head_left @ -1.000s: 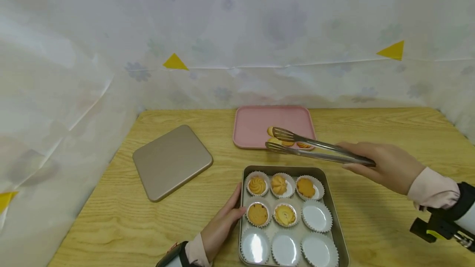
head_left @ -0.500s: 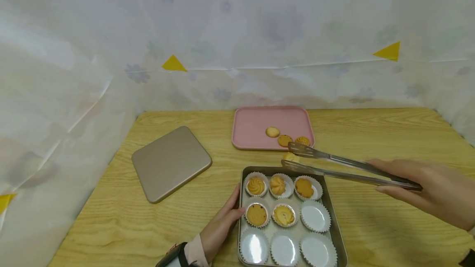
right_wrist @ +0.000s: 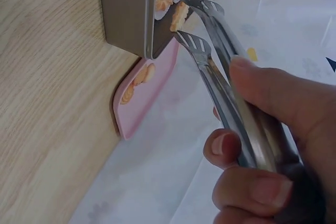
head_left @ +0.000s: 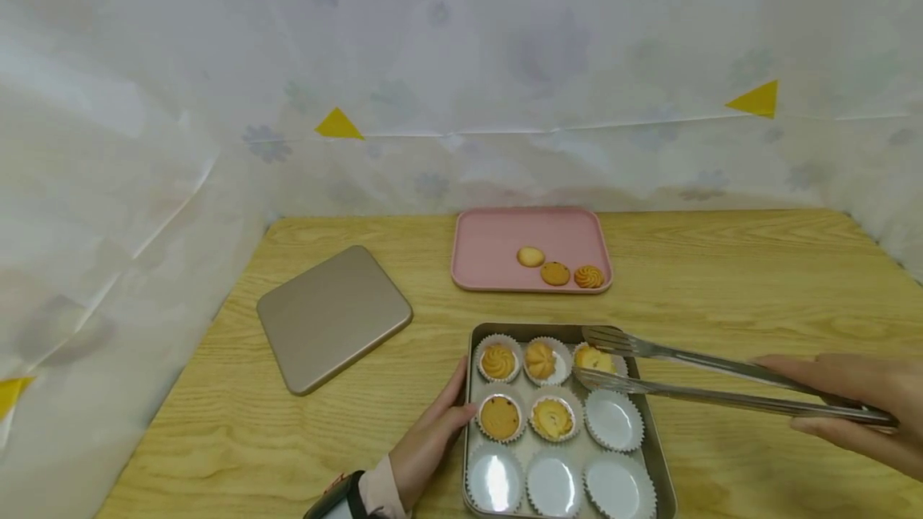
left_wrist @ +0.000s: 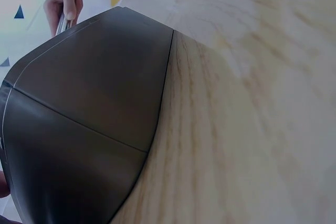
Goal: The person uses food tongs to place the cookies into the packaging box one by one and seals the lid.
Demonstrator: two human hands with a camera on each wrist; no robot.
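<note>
My right hand [head_left: 865,407] grips a pair of metal tongs [head_left: 721,399] by the handle end. Between the tong tips is a yellow cookie [right_wrist: 179,16], over the far right paper cup of the metal tin [head_left: 654,443]; in the head view it overlaps the brown cookie in that cup. My left hand [head_left: 429,435] rests along the tin's left wall, fingers stretched out, with the thumb tip at the rim. Cookies fill the other two far cups and the left and middle cups of the second row. White paper cups [head_left: 613,420] without cookies stand in the others.
Behind the tin lies a pink tray [head_left: 497,247] with three cookies [head_left: 555,273] near its front right. A flat metal lid [head_left: 334,319] sits on the wooden table [head_left: 216,423] at the left. A pale patterned sheet [head_left: 461,62] rises at the back.
The tongs carried the yellow cookie from the pink tray toward me, right and down, over the tin's far right cup. The left hand stays at the tin's wall.
</note>
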